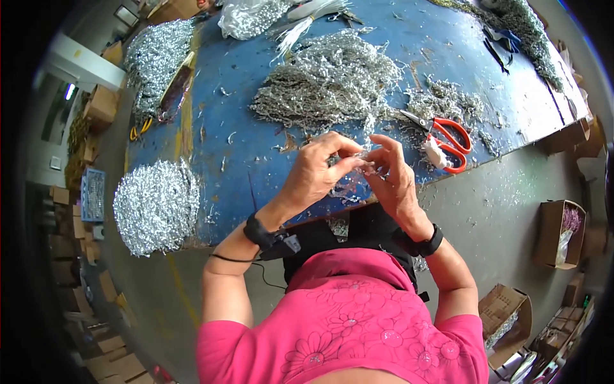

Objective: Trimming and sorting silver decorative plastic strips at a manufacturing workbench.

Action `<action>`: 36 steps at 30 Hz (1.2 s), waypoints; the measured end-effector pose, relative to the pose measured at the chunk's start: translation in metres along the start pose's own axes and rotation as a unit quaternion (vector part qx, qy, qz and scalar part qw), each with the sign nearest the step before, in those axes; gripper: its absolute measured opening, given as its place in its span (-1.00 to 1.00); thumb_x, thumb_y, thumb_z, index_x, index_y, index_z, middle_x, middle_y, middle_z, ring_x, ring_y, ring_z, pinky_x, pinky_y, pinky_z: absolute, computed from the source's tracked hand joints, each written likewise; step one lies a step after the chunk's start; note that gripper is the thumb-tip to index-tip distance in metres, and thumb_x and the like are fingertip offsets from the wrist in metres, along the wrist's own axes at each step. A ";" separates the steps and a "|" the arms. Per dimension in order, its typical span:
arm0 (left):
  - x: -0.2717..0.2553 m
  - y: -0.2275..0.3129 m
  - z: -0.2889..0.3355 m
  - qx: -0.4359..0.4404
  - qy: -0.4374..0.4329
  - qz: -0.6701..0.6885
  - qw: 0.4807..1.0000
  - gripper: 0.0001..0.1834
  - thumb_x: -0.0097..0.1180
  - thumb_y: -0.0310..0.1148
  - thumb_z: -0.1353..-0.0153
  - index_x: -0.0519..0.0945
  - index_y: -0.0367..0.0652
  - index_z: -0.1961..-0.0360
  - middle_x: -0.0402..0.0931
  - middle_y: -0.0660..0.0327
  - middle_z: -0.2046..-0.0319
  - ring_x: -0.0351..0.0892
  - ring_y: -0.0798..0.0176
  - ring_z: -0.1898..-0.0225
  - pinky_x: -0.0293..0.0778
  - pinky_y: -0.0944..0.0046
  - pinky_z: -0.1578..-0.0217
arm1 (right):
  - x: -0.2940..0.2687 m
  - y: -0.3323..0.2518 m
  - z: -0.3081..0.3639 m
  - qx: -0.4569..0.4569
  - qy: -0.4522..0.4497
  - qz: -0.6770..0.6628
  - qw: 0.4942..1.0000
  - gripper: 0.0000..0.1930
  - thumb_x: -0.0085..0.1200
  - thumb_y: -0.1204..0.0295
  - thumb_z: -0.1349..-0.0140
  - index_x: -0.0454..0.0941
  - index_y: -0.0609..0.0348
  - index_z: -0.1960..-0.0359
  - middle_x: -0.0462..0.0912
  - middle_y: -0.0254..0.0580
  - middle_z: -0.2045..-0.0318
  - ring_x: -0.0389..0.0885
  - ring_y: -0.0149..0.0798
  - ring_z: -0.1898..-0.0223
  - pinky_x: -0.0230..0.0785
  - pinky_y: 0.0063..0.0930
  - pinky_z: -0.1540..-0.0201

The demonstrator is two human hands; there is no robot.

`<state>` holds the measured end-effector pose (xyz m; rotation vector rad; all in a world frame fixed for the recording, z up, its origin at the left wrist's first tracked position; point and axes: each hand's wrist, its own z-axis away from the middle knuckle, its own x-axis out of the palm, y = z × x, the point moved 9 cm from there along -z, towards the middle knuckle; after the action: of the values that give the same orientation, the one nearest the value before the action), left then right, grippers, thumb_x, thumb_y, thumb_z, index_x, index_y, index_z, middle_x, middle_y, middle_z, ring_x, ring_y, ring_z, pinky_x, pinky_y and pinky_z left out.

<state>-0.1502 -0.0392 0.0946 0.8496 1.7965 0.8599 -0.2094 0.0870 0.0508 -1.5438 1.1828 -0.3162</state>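
Note:
My left hand (323,168) and my right hand (391,174) meet above the table's near edge, fingertips pinched together on a thin piece of silver tinsel (366,157). Much of that piece is hidden by the fingers. Just beyond them lies a big loose heap of silver tinsel strands (329,80). Scissors with red handles (453,144) rest to the right of my right hand, blades pointing toward the heap, with something white wrapped on one handle. A smaller tangle of tinsel scraps (444,102) lies behind the scissors.
The blue table (233,144) is strewn with tinsel bits. Bundled silver tinsel (157,208) sits at its left edge, with another pile (157,64) behind. A clear plastic bag (252,18) and white ties (307,22) lie at the back. Cardboard boxes (559,233) stand on the floor to the right.

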 end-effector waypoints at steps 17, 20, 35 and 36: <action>-0.024 0.087 0.029 0.200 0.074 0.007 0.977 -0.81 0.28 -0.56 -0.09 0.59 -0.15 0.25 0.53 0.20 0.35 0.54 0.25 0.34 0.47 0.31 0.31 | 0.043 0.005 0.037 0.213 -0.217 -0.512 0.803 -0.38 -0.40 -0.07 -0.45 0.18 0.18 -0.29 0.49 -0.17 -0.03 0.49 -0.35 -0.05 0.33 -0.44 -0.11; -0.016 0.090 0.027 0.263 0.091 -0.088 0.957 -0.82 0.29 -0.50 -0.11 0.60 -0.15 0.24 0.55 0.22 0.35 0.56 0.29 0.37 0.47 0.34 0.33 | 0.050 0.003 0.064 0.234 -0.340 -0.430 0.803 -0.27 -0.41 -0.21 -0.38 0.21 0.15 -0.30 0.60 -0.23 0.17 0.59 -0.43 0.31 0.42 -0.57 0.28; 0.042 0.010 0.094 -0.094 -0.044 0.052 0.993 -0.64 0.27 -0.47 -0.14 0.49 -0.22 0.04 0.63 0.08 0.22 0.67 0.14 0.21 0.55 0.24 0.20 | 0.027 0.004 0.043 0.263 -0.069 -0.597 0.755 -0.31 -0.46 -0.12 -0.41 0.12 0.14 -0.37 0.60 -0.09 -0.02 0.55 -0.26 -0.05 0.31 -0.37 -0.14; 0.055 -0.003 0.097 -0.148 -0.049 0.187 0.970 -0.59 0.24 -0.48 -0.17 0.45 -0.23 -0.04 0.62 0.09 0.15 0.67 0.19 0.18 0.54 0.25 0.16 | 0.026 0.004 0.042 0.265 -0.047 -0.590 0.761 -0.30 -0.46 -0.12 -0.41 0.12 0.15 -0.37 0.60 -0.09 -0.02 0.54 -0.25 -0.06 0.30 -0.36 -0.16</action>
<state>-0.0778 0.0233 0.0373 1.0291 1.3947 1.2692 -0.1688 0.0915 0.0224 -1.5502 -0.1570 -1.2617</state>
